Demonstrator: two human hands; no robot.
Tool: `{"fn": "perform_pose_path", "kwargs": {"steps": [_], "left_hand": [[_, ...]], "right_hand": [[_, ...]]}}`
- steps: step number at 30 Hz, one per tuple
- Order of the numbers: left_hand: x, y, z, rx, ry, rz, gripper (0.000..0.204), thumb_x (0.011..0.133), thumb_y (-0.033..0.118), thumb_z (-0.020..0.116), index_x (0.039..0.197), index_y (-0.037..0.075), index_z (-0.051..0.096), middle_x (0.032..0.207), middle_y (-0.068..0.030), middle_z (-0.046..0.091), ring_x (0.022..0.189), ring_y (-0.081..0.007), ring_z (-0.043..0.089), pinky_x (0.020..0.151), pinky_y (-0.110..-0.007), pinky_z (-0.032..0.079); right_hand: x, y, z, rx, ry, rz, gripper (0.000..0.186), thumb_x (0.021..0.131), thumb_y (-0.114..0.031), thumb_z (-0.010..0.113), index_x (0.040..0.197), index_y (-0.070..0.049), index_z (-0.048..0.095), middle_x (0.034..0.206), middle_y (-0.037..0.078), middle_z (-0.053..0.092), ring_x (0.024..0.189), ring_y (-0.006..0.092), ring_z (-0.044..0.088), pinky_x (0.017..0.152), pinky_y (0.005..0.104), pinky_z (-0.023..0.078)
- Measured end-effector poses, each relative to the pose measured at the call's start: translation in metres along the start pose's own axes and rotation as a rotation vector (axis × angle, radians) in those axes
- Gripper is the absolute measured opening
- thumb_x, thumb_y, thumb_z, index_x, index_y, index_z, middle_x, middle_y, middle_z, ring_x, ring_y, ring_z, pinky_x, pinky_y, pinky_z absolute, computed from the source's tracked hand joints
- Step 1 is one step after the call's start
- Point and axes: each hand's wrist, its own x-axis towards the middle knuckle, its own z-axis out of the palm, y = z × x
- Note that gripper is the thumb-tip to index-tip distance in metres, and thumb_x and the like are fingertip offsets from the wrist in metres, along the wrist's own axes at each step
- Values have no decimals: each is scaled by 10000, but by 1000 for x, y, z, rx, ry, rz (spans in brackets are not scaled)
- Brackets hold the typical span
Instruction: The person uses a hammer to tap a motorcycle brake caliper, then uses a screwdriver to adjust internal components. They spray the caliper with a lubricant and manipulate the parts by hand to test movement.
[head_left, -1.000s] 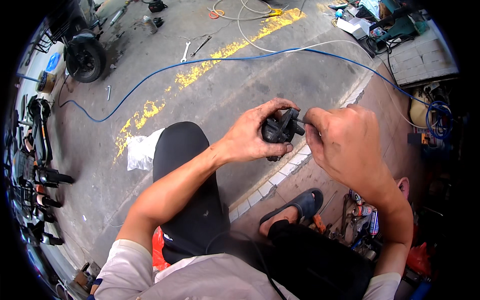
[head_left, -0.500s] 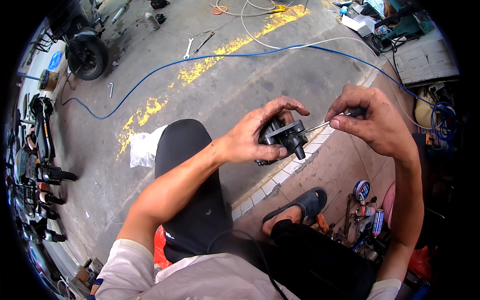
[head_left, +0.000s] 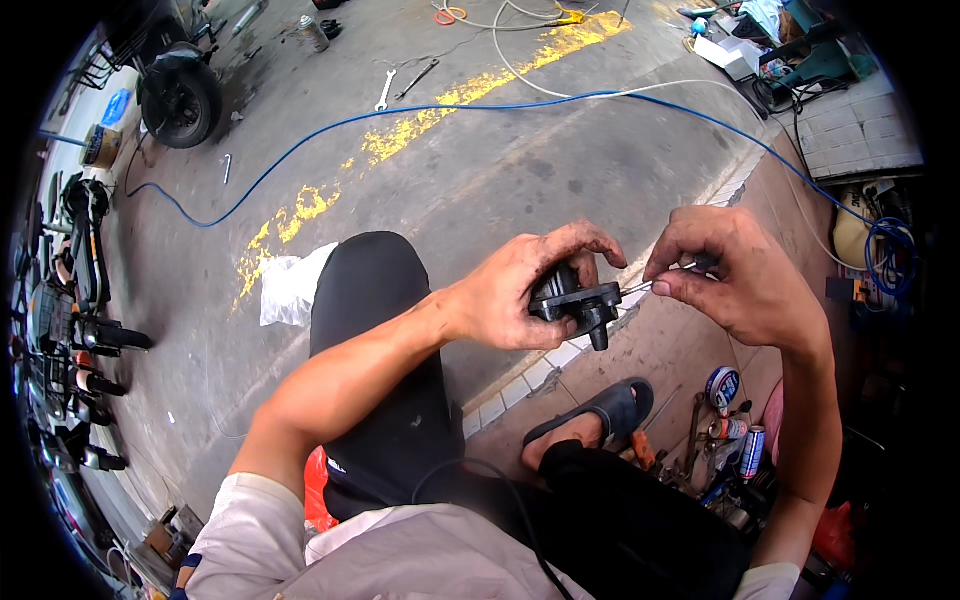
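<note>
My left hand [head_left: 505, 290] is wrapped round a black machine part [head_left: 598, 297] with a flange and a short stubby spout pointing down. Its thumb presses from below, while the forefinger arches over the top. To the right, my right hand [head_left: 750, 285] pinches a slim screwdriver [head_left: 636, 289] between thumb and fingers. The metal shaft points left, its tip at the right side of the part; whether it sits in a screw is too small to tell. Most of the dark handle is hidden in the right palm. Both hands are smudged black.
A blue hose [head_left: 450, 106] crosses the concrete beyond my hands, with a wrench [head_left: 386, 90] past it. Near my sandalled foot [head_left: 600, 415] stand spray cans [head_left: 752, 452] among tools. A white plastic bag [head_left: 288, 290] lies by my knee. Scooters [head_left: 95, 335] stand left.
Both hands have come slightly lower in view. The black part has tipped so its spout points more straight down, and the screwdriver lies flatter against its right side.
</note>
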Motion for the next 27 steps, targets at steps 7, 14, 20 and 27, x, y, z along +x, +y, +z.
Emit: {"fn": "perform_pose_path", "kwargs": {"steps": [7,14,20,27], "left_hand": [[-5,1,4,-87,138,68,774,652,119,685,1387,-29,493,939,-123,677,880,-239,679,814,-323,526],[4,4,-6,92,90,184,796,642,101,698,1391,-39,470,940,-122,685,850,-257,690,798,-340,532],[6,4,-6,117,82,216,740,652,89,690,1355,-34,497,901,-117,689,812,-297,705,773,-358,537],[5,1,-4,159,94,284,729,651,82,689,1350,-33,515,927,-129,695,827,-319,704,778,-364,544]], "right_hand": [[-19,-14,36,31,247,3,75,890,4,732,957,10,697,891,146,690,756,307,680,661,383,537],[-21,-20,15,-136,344,-56,113,854,0,782,954,-18,733,838,112,651,716,277,663,637,366,507],[-23,-20,4,-145,256,3,142,831,1,802,959,-38,757,836,103,646,719,268,663,653,371,511],[-20,-13,8,-150,222,-79,143,823,-6,787,953,-35,735,841,121,636,775,333,653,681,406,508]]}}
